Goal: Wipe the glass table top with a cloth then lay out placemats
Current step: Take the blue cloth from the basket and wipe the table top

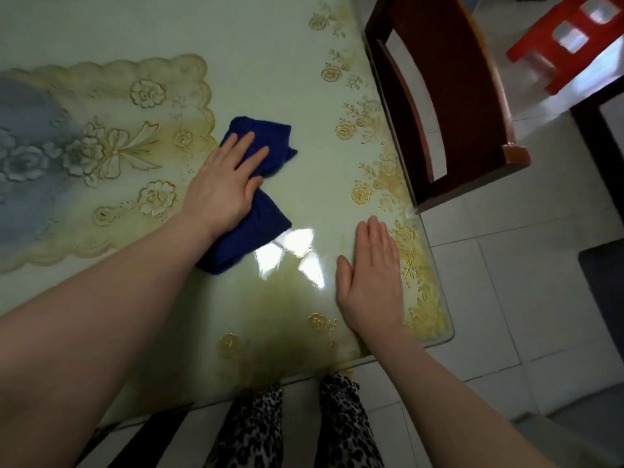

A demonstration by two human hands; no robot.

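Observed from head view, looking down on glass table top (270, 79), near corner at 5 o'clock.

Left hand (224, 179): laid flat, palm down, on blue cloth (266, 214); fingers straight and close together, pointing toward 1 o'clock. Pressed on cloth, not curled round it. Forearm entered from 8 o'clock.

Cloth: dark blue, bunched and folded, lay on glass near centre of view, stretched from 12 o'clock to 6 o'clock under the hand. Upper part showed past fingertips; lower part showed below wrist. Touched the table along its whole length.

Right hand (371, 278): flat on bare glass at 4 o'clock from cloth, fingers straight and together, thumb slightly out toward 9 o'clock. Held nothing. Well apart from left hand; bright window glare on glass between them. Sat near right edge of table, just inside gold flower border (418, 282).

Under or on glass: pale lace-edged mat (111, 146) with gold roses and bow at 9 o'clock; cannot tell whether above or below the glass. Left hand's wrist just beside its scalloped edge.

Surroundings: dark wooden chair (449, 96) at 1 o'clock, pushed against table's right edge. Red stool (570, 38) at 2 o'clock on white tile floor (506, 298). Leopard-print trousers (341, 427) noted at 6 o'clock, below near table edge.
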